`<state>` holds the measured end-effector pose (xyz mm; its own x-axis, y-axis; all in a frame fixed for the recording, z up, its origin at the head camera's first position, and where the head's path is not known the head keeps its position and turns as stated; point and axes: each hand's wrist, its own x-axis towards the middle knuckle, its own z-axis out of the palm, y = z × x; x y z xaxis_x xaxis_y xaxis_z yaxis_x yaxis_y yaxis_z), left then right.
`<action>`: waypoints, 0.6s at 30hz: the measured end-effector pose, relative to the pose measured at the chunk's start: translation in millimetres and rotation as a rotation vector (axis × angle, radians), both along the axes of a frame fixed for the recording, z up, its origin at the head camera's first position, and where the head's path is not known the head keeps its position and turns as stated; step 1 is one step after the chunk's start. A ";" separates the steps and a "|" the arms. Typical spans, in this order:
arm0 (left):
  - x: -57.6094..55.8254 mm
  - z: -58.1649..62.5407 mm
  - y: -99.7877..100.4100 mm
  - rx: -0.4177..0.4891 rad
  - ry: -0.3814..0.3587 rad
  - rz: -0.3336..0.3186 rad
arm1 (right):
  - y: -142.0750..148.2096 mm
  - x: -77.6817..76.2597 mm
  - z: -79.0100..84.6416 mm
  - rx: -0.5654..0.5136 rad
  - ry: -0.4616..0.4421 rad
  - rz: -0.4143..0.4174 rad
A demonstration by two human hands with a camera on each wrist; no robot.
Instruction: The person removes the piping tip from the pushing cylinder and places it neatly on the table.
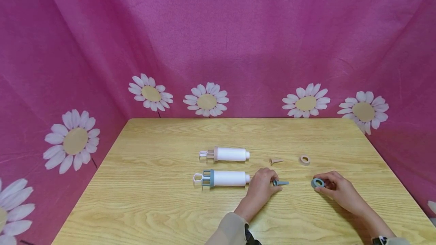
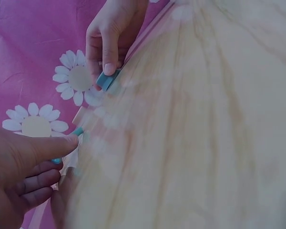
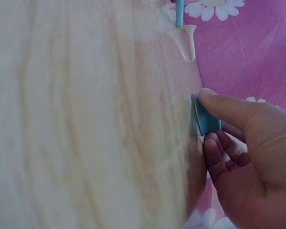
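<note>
My left hand (image 1: 261, 186) pinches the wide end of a teal cone-shaped nozzle (image 1: 282, 183), whose thin tip points right, low over the wooden table. Between the thumb and fingers of my right hand (image 1: 340, 192) is a teal ring (image 1: 313, 185), gripped by its edge at the table surface; the right wrist view shows the ring (image 3: 209, 117) side-on. Just left of my left hand lies a white tube with a teal end and a looped handle (image 1: 229, 179). Its right tip is close to the left hand's fingers.
Behind the teal set lies a matching white tube with a beige end (image 1: 231, 154). To its right are a beige cone-shaped nozzle (image 1: 275, 160) and a beige ring (image 1: 301, 160). A pink curtain with daisies (image 1: 218, 41) surrounds the table (image 1: 153, 207) at the back and sides.
</note>
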<state>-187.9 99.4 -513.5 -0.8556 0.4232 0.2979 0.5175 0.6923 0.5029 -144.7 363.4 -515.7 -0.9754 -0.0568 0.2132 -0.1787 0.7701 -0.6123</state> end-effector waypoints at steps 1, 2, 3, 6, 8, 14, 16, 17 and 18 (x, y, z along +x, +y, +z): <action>0.0 -0.3 0.1 0.001 0.007 -0.002 | 0.1 -0.2 0.1 0.002 -0.003 0.000; -0.1 -0.6 0.2 0.003 0.013 -0.005 | 0.1 -0.3 0.2 0.002 -0.005 0.000; -0.3 -0.5 0.2 0.002 0.015 -0.006 | 0.1 -0.4 0.2 0.001 -0.005 0.001; -1.2 -0.2 0.3 0.002 0.013 -0.016 | -0.1 -0.2 0.2 0.002 0.006 0.007; -1.8 0.2 0.3 0.001 0.009 -0.023 | -0.5 0.0 0.1 0.000 0.019 0.012; -2.1 0.3 -1.2 0.010 0.009 -0.037 | -0.1 -0.5 -1.8 -0.002 0.050 0.024; -2.0 -0.3 -1.4 0.013 0.010 -0.039 | 0.0 -0.2 -2.2 -0.003 0.051 0.023; -1.9 -0.5 -1.4 0.014 0.008 -0.038 | 0.1 -0.1 -2.3 -0.002 0.051 0.025; -1.8 -0.8 -1.4 0.016 0.007 -0.038 | 0.2 0.0 -2.4 -0.001 0.052 0.026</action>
<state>-189.7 97.9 -514.3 -0.8370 0.4504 0.3108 0.5468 0.6641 0.5099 -144.8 363.6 -518.1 -0.9612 -0.0822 0.2635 -0.2305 0.7640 -0.6027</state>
